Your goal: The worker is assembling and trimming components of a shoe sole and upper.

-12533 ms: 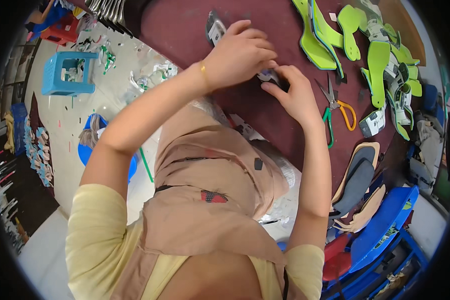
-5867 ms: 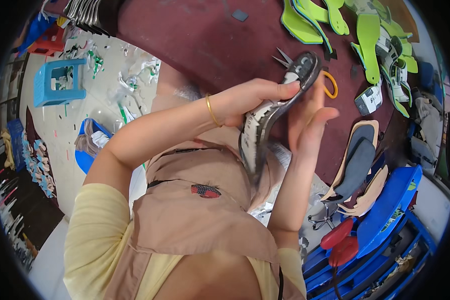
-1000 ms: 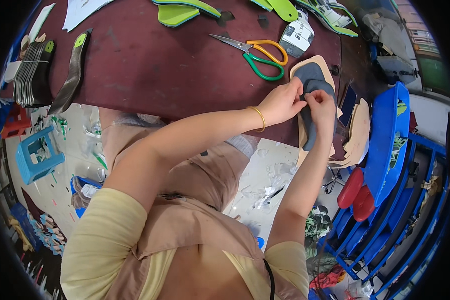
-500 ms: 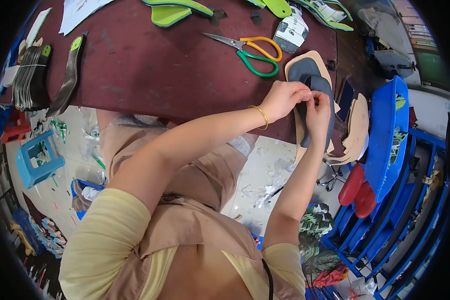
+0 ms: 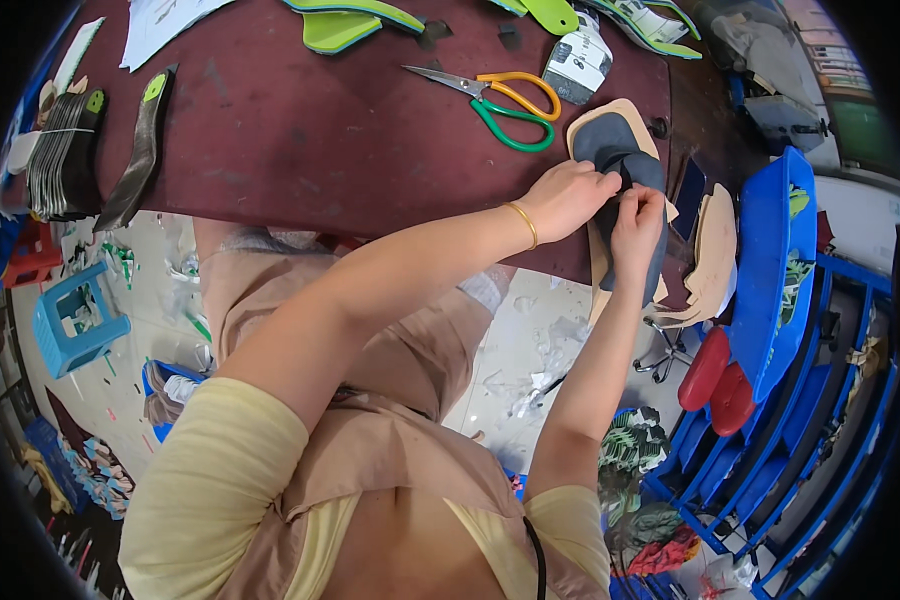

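Observation:
At the table's right end, dark grey sandal soles (image 5: 602,137) lie over tan sole-shaped sheets (image 5: 622,108). A narrow black strap (image 5: 625,176) stands up from the upper part of the soles. My left hand (image 5: 573,198), with a gold bangle at its wrist, is closed at the strap, thumb and fingertips pinching it. On the near side, my right hand (image 5: 637,228) is also closed in a pinch over the sole; whatever its fingertips hold is hidden. Scissors (image 5: 483,92) with one orange and one green handle lie open to the left of the soles.
Green strap pieces (image 5: 355,25) and a white-and-black container (image 5: 578,66) lie at the table's far side. A banded bundle of dark straps (image 5: 62,160) and a loose one (image 5: 136,150) are at left. Right of the table are tan sheets (image 5: 708,265) and a blue tray (image 5: 773,270).
My hands, fingertips together before, have moved slightly apart. My right hand has dropped a little toward me, and more of the black strap shows between them.

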Action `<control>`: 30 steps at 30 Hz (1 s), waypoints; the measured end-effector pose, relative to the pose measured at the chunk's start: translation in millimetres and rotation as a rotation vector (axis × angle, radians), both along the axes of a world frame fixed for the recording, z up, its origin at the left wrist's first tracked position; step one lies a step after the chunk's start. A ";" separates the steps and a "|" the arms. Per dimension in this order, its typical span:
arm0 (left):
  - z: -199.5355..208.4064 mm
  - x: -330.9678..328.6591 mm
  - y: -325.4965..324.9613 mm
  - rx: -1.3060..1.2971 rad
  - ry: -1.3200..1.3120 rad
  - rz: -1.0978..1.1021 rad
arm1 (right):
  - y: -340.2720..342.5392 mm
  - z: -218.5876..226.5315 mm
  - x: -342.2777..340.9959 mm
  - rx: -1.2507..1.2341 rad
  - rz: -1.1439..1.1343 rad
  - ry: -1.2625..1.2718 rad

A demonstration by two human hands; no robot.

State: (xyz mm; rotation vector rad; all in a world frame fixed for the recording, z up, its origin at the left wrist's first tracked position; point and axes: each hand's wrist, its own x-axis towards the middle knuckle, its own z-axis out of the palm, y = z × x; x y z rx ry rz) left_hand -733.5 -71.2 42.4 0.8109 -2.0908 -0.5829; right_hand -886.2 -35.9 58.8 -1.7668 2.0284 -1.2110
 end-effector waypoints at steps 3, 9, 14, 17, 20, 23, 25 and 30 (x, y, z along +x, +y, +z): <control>5.2 -0.1 2.5 -0.074 -0.103 -0.016 | 5.5 -2.6 -6.4 -0.159 -0.119 0.115; 3.5 -6.7 5.8 -0.177 -0.210 0.013 | 67.2 19.4 -24.6 -0.284 -0.520 -0.174; 6.2 -5.9 1.3 -0.175 -0.189 0.033 | 155.8 65.3 -87.6 -0.396 -0.665 -0.215; 2.7 -3.7 -2.6 -0.119 -0.188 0.065 | 143.2 60.7 -53.9 -0.227 -0.417 -0.131; 0.1 0.5 -2.4 -0.052 -0.178 0.053 | 85.8 35.8 12.5 -0.031 -0.153 0.142; 0.7 1.6 -9.1 -0.077 -0.104 -0.003 | 34.7 23.2 39.2 0.023 -0.103 0.321; 1.4 3.6 -11.6 -0.080 -0.127 -0.020 | 27.7 20.5 32.2 0.062 -0.106 0.374; -7.6 -0.3 -3.3 -0.274 -0.232 -0.052 | 29.1 21.1 7.2 0.006 -0.186 0.117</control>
